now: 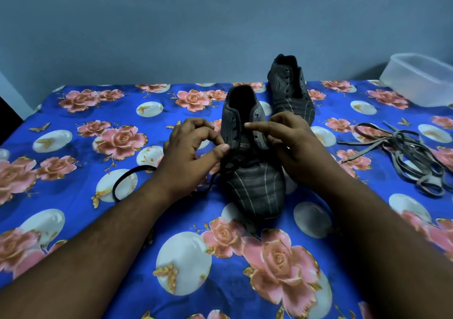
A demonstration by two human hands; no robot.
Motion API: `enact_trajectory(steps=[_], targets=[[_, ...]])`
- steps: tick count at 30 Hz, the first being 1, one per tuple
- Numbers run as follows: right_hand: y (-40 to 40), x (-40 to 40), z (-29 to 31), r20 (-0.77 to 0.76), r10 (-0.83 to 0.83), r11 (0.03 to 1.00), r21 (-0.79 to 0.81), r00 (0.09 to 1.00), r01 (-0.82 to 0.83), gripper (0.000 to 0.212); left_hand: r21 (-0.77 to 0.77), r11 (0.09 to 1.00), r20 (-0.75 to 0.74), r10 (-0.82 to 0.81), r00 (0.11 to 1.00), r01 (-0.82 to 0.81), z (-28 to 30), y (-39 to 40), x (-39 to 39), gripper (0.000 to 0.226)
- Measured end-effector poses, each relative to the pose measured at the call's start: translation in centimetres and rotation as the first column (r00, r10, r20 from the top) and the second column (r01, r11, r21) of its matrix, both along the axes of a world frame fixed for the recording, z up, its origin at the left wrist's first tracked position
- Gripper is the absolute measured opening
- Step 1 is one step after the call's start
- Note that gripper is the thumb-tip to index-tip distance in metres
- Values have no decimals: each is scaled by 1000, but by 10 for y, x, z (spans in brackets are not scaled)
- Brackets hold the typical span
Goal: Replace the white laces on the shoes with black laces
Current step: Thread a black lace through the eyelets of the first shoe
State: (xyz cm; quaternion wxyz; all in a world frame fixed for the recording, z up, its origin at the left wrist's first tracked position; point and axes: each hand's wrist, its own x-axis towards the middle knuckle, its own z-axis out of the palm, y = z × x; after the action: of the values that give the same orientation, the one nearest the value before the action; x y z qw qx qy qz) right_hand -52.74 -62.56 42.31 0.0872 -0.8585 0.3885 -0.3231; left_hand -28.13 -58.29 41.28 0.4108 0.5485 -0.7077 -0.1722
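From the head view, a dark shoe (252, 176) stands on a bed covered by a glossy blue sheet (73, 147) printed with pink roses and pale round shapes. The shoe's toe is smooth, stitched in thin pale lines into curved panels; its upper sides are finely ribbed and pierced with small round eyelets. Its toe points toward the person.

The left hand (193, 147) sits just left of the shoe, its grip pinching a black lace (213, 179) between thumb and curled forefinger at the shoe's left edge. A loop of that thin round cord lies on the sheet further left of the shoe. The right hand (291, 144) rests against the shoe's right side, forefinger stretched across the eyelet flap; whether its grip clasps anything I cannot tell.

A second shoe (291, 91), of the same ribbed and stitched make and with no lace visible, stands just behind and right of the first. Well to the right of the first shoe lies a loose tangle of flat, greyish-white laces (411, 157). Beyond that tangle sits a translucent plastic tub (421, 78) with rounded corners; its contents cannot be made out.
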Motion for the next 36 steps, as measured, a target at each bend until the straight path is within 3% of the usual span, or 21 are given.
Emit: enact_trajectory(steps=[4, 8, 10, 12, 14, 16, 19, 22, 26, 30, 33, 36], targets=[[2, -1, 3, -36, -30, 998, -48, 999, 29, 48, 16, 965, -31, 262, 965, -262, 1, -11, 12, 16], [3, -3, 5, -33, -21, 999, -28, 999, 20, 41, 113, 822, -32, 564, 825, -558, 1, -19, 33, 16], [3, -2, 5, -52, -21, 999, -29, 998, 20, 41, 63, 799, 6, 599, 801, -598, 2, -18, 36, 18], [3, 0, 6, -63, -19, 999, -30, 998, 17, 41, -52, 881, 8, 471, 882, -470, 4, -14, 29, 26], [3, 0, 5, -59, -15, 999, -30, 998, 14, 41, -99, 965, 58, 248, 967, -242, 5, -8, 14, 33], [3, 0, 5, -47, -15, 1000, -28, 999, 14, 41, -68, 994, 105, 96, 990, -89, 5, 0, 1, 24], [4, 0, 7, -63, -30, 999, -48, 998, 27, 41, -53, 999, 134, 8, 991, -1, 3, 5, -4, 13], [5, 2, 7, -113, -55, 995, -95, 992, 44, 42, -74, 996, 160, 51, 986, -40, 0, 0, 2, 15], [6, 4, 7, -105, -83, 992, -106, 991, 72, 40, -17, 922, 272, 376, 886, -387, -3, -15, 22, 20], [6, 3, 7, -34, -65, 996, -59, 997, 63, 34, 54, 852, 337, 475, 813, -520, -7, -22, 40, 18], [5, 3, 5, 23, -40, 999, 10, 999, 40, 35, -35, 923, 284, 378, 881, -384, -4, -19, 33, 31], [5, 4, 5, 57, -26, 999, 46, 998, 23, 35, -73, 997, 256, 44, 966, -26, 0, -7, 14, 43]])
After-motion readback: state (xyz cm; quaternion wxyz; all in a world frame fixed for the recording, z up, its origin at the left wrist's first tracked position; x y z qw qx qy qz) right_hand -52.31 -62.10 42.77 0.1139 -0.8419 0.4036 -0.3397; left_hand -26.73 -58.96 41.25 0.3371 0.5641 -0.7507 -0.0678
